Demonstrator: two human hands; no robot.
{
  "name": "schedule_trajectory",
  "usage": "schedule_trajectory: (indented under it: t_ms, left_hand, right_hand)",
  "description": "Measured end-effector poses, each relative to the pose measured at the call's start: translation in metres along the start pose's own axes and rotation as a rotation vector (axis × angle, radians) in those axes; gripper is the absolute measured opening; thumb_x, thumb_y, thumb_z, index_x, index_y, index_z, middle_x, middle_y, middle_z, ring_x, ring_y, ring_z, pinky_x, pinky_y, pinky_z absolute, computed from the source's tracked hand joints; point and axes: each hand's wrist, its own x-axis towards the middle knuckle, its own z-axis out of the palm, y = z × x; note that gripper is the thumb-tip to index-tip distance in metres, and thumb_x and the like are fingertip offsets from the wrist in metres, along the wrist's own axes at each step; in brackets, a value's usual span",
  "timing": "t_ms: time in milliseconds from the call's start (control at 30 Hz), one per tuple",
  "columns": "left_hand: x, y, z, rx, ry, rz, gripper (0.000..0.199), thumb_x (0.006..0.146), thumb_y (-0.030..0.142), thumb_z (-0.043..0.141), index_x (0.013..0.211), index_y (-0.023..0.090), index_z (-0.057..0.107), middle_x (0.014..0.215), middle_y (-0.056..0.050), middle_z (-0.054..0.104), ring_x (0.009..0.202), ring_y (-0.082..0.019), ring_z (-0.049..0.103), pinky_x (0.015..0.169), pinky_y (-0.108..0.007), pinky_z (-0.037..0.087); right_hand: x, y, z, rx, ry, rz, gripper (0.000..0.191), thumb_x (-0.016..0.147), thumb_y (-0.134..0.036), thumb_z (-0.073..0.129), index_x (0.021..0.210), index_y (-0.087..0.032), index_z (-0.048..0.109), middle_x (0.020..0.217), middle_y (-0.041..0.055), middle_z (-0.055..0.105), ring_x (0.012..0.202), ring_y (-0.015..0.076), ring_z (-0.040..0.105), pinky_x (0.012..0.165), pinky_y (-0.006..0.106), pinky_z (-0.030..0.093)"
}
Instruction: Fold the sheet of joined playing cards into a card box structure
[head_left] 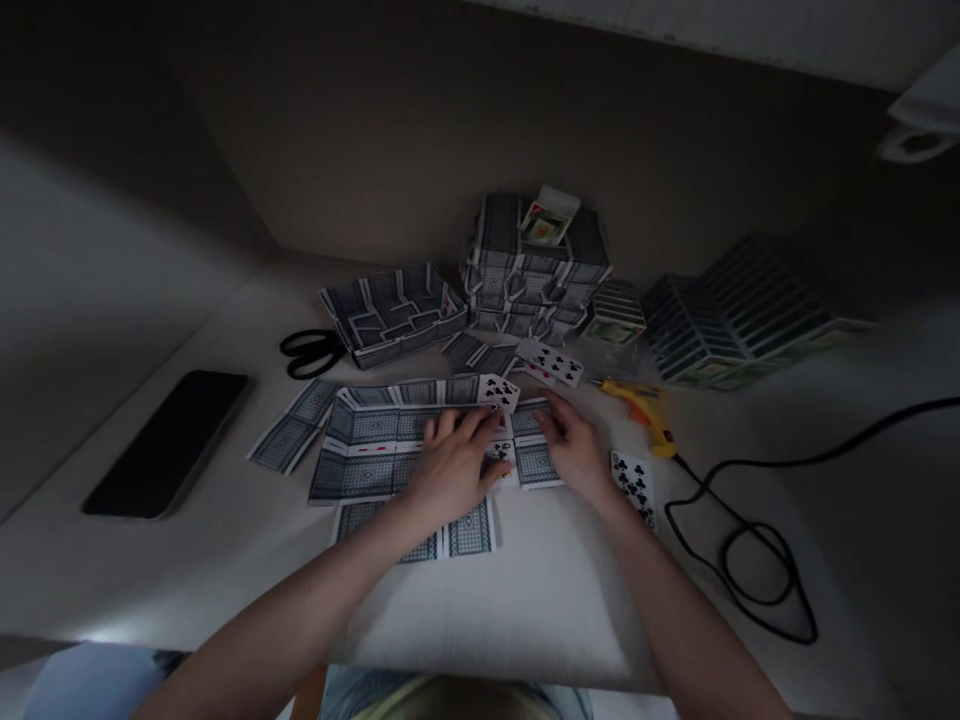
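Note:
Several playing cards joined into a shallow tray shape (pixel 367 470), patterned backs up, lie on the table in front of me. My left hand (pixel 450 460) rests on its right part, fingers spread, thumb and fingertips touching a face-up card (pixel 502 457). Just right of that card is a pair of card backs (pixel 536 458). My right hand (pixel 577 450) has thumb and forefinger close together at the far edge of this pair; its other fingers are mostly hidden. A loose card panel (pixel 471 530) sits nearer to me, partly under my left forearm.
Behind are an open card box (pixel 397 325), a taller card box (pixel 532 265) and stacked card packs (pixel 735 320). A yellow glue gun (pixel 645 410) with a black cable lies right. Black scissors (pixel 311 352) and a phone (pixel 169 440) lie left.

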Motion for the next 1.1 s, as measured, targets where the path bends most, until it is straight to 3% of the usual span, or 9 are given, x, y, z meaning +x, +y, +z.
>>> schedule_trajectory:
  t_ms: [100, 300, 367, 500, 567, 700, 900, 1100]
  left_hand:
    - [0.0, -0.001, -0.002, -0.012, -0.005, 0.012, 0.06, 0.078, 0.05, 0.044, 0.131, 0.023, 0.032, 0.135, -0.005, 0.035, 0.111, -0.027, 0.032, 0.088, -0.039, 0.03]
    - [0.001, -0.007, -0.004, -0.047, -0.011, 0.032, 0.072, 0.073, 0.054, 0.05, 0.133, 0.023, 0.027, 0.133, -0.006, 0.036, 0.11, -0.028, 0.034, 0.089, -0.04, 0.029]
    - [0.002, -0.009, -0.003, -0.07, -0.004, 0.036, 0.072, 0.071, 0.055, 0.052, 0.131, 0.022, 0.031, 0.132, -0.007, 0.037, 0.11, -0.029, 0.034, 0.089, -0.04, 0.03]
    - [0.002, -0.011, -0.002, -0.119, 0.016, 0.063, 0.069, 0.067, 0.052, 0.058, 0.125, 0.022, 0.037, 0.134, -0.006, 0.035, 0.111, -0.03, 0.034, 0.089, -0.041, 0.032]
    - [0.003, -0.012, -0.002, -0.139, 0.02, 0.087, 0.068, 0.066, 0.048, 0.061, 0.125, 0.023, 0.038, 0.135, -0.005, 0.034, 0.111, -0.029, 0.035, 0.088, -0.042, 0.032]
    - [0.004, -0.013, -0.002, -0.16, 0.037, 0.119, 0.066, 0.064, 0.046, 0.064, 0.121, 0.02, 0.041, 0.133, -0.007, 0.036, 0.11, -0.03, 0.036, 0.088, -0.043, 0.033]
    - [0.011, -0.017, 0.003, -0.214, 0.086, 0.134, 0.063, 0.064, 0.044, 0.065, 0.119, 0.019, 0.043, 0.122, -0.008, 0.044, 0.107, -0.027, 0.038, 0.091, -0.041, 0.033]
    - [0.015, -0.014, 0.007, -0.178, 0.13, 0.111, 0.068, 0.068, 0.047, 0.061, 0.125, 0.018, 0.039, 0.117, -0.01, 0.046, 0.105, -0.028, 0.039, 0.09, -0.042, 0.033]
  right_hand:
    - [0.001, -0.002, -0.002, 0.043, -0.02, -0.001, 0.038, 0.08, -0.029, 0.043, 0.116, -0.02, 0.05, 0.103, 0.0065, 0.063, 0.09, 0.018, 0.06, 0.076, 0.03, 0.047]
    - [0.003, -0.004, -0.016, 0.224, -0.131, 0.087, 0.034, 0.078, -0.032, 0.047, 0.109, -0.019, 0.051, 0.082, 0.0034, 0.064, 0.073, 0.0165, 0.059, 0.065, 0.028, 0.045]
    - [0.002, -0.006, -0.022, 0.354, -0.252, 0.133, 0.034, 0.077, -0.035, 0.049, 0.108, -0.02, 0.05, 0.082, 0.0026, 0.063, 0.074, 0.0163, 0.058, 0.064, 0.027, 0.045]
    - [-0.002, -0.017, -0.028, 0.532, -0.622, 0.151, 0.038, 0.075, -0.039, 0.055, 0.109, -0.023, 0.052, 0.091, 0.0021, 0.063, 0.082, 0.0165, 0.058, 0.07, 0.028, 0.045]
    - [-0.004, -0.021, -0.026, 0.557, -0.694, 0.146, 0.042, 0.076, -0.039, 0.054, 0.115, -0.024, 0.051, 0.093, 0.0021, 0.063, 0.085, 0.0167, 0.058, 0.073, 0.028, 0.045]
    - [-0.004, -0.021, -0.014, 0.584, -0.513, 0.159, 0.052, 0.077, -0.039, 0.053, 0.125, -0.025, 0.042, 0.098, 0.0025, 0.064, 0.087, 0.0168, 0.059, 0.074, 0.029, 0.046]
    - [0.001, -0.01, -0.007, 0.424, -0.185, 0.082, 0.039, 0.077, -0.037, 0.05, 0.111, -0.02, 0.055, 0.107, 0.0062, 0.062, 0.095, 0.0188, 0.058, 0.082, 0.032, 0.045]
    - [0.005, 0.003, -0.006, 0.202, -0.026, 0.065, 0.037, 0.079, -0.033, 0.046, 0.112, -0.018, 0.052, 0.096, 0.0079, 0.065, 0.085, 0.0194, 0.061, 0.075, 0.033, 0.047]
